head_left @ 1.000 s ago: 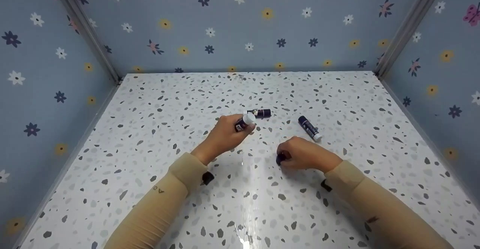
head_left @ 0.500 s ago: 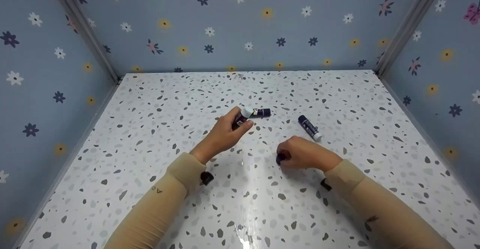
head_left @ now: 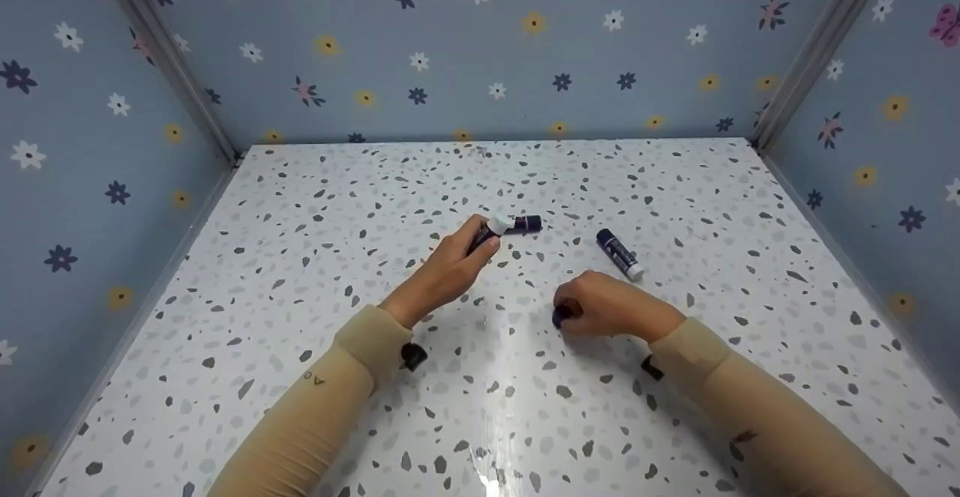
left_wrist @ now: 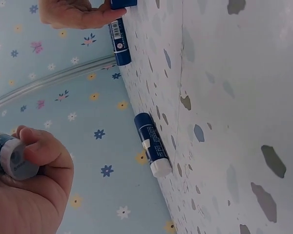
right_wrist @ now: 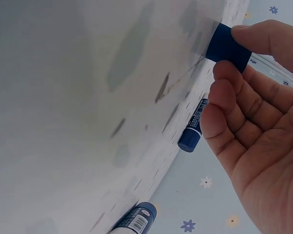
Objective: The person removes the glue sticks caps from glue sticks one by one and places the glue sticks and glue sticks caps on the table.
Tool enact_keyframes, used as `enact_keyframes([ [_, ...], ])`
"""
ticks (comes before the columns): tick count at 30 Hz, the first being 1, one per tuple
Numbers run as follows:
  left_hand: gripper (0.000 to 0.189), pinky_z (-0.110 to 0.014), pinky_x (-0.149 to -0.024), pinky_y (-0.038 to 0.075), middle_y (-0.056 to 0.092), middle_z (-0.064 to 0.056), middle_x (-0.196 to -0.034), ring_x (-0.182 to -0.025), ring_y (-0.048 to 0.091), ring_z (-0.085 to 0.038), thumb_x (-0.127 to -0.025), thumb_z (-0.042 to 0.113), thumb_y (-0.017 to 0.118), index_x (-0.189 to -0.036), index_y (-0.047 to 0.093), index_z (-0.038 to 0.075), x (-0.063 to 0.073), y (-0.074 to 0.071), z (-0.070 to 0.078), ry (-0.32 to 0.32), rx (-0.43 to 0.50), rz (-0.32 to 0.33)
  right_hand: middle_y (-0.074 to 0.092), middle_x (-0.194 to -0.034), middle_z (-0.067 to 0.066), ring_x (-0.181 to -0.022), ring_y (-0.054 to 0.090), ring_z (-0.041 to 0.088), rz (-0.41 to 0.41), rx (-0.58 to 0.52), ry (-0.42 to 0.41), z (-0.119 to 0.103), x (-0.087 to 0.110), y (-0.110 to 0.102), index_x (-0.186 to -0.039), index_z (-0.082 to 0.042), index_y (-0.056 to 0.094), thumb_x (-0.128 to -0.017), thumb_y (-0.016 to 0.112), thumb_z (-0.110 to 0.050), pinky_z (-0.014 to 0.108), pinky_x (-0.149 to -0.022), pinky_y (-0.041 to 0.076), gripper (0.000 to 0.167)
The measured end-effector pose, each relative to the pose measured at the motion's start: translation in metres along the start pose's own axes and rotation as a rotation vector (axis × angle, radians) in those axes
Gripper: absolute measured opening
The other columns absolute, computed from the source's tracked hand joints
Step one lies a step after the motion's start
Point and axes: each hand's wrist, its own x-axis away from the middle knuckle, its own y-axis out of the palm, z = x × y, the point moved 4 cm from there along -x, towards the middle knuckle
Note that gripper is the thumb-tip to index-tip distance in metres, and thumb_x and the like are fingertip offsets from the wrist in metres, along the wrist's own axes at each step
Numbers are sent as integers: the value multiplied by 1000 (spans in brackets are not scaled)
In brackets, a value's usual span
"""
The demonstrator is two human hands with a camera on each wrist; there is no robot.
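My left hand (head_left: 454, 257) grips a dark glue stick (head_left: 484, 239), its white end (left_wrist: 19, 160) pointing out past the thumb; it is held close above the tabletop. Just beyond it lies another glue stick (head_left: 528, 224), navy with a pale end, partly overlapped by the held one in the head view. My right hand (head_left: 606, 306) pinches a short, dark blue cylinder like a glue stick cap (right_wrist: 228, 48) between thumb and fingers, low at the table surface. A third navy glue stick (head_left: 619, 255) with a white end lies on the table beyond the right hand.
The white speckled tabletop (head_left: 337, 205) is bounded by blue panels with flowers and butterflies at the back (head_left: 480, 40) and both sides. Metal corner posts (head_left: 169, 62) stand where the panels meet. Tan sleeves cover both forearms, with a dark strap piece (head_left: 413, 355) by the left cuff.
My left hand has shifted slightly forward and turned its glue stick, so the white end leans farther away and its label shows less. The right hand stays in place.
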Motion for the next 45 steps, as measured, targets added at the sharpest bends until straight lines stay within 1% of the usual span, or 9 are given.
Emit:
enact_keyframes([
  [4, 24, -35, -72, 43, 54, -3, -89, -77, 49, -19, -116, 36, 47, -124, 54, 14, 0, 2, -1, -27, -5, -11, 72, -81, -3, -71, 57, 7, -1, -3, 4, 0, 0, 0, -93, -9, 78, -89, 78, -7, 26, -71, 50, 5],
  [9, 27, -36, -78, 51, 69, -7, -105, -91, 63, -22, -115, 33, 53, -130, 59, 11, -1, 4, -2, -35, -25, -24, 72, -81, -3, -71, 57, 7, -4, -5, 4, 1, 0, 0, -94, -9, 78, -89, 78, -8, 26, -71, 51, 5],
  [14, 29, -39, -86, 53, 72, -11, -116, -102, 67, -21, -113, 36, 57, -130, 62, 13, -1, 5, -5, -52, -62, -47, 68, -78, -6, -70, 54, 7, -1, -6, 0, 2, 0, 0, -90, -12, 76, -88, 76, -7, 26, -69, 47, 5],
  [18, 27, -40, -85, 55, 71, -7, -112, -100, 67, -21, -111, 38, 60, -124, 65, 15, -1, 6, -6, -32, -86, -59, 66, -77, -6, -69, 53, 7, -3, -4, 5, 4, -1, 1, -89, -12, 76, -87, 76, -7, 25, -68, 46, 6],
  [24, 19, -34, -79, 54, 70, -4, -105, -91, 65, -18, -110, 32, 64, -118, 68, 15, 0, 7, -8, 10, -87, -64, 70, -80, -4, -70, 54, 7, -10, 2, 5, 3, 0, 0, -92, -10, 78, -87, 77, -7, 26, -69, 48, 6],
  [29, 17, -32, -74, 56, 74, -4, -102, -87, 70, -17, -109, 30, 67, -114, 69, 15, 2, 6, -11, -29, -58, -85, 72, -82, -4, -71, 56, 7, -11, 1, 6, 3, 0, 0, -93, -11, 78, -88, 78, -8, 26, -70, 50, 6],
  [36, 17, -31, -77, 57, 77, -6, -103, -90, 72, -18, -105, 28, 73, -111, 70, 12, 4, 5, -14, -68, -49, -107, 73, -84, -3, -72, 57, 7, -18, 17, 0, 3, -1, 1, -95, -11, 79, -89, 79, -9, 28, -72, 51, 6],
  [39, 17, -30, -78, 56, 76, -6, -100, -89, 70, -19, -103, 26, 77, -105, 71, 11, 5, 5, -15, -69, -56, -105, 74, -85, -3, -73, 59, 7, -27, 8, 20, 4, -1, 1, -97, -11, 79, -89, 79, -10, 28, -73, 52, 8],
  [45, 15, -29, -76, 53, 73, -5, -95, -86, 64, -19, -97, 23, 83, -99, 75, 11, 6, 6, -18, -74, -90, -109, 69, -80, -5, -70, 55, 7, -25, -10, 28, 4, -1, 1, -91, -12, 77, -87, 76, -7, 26, -69, 48, 6],
])
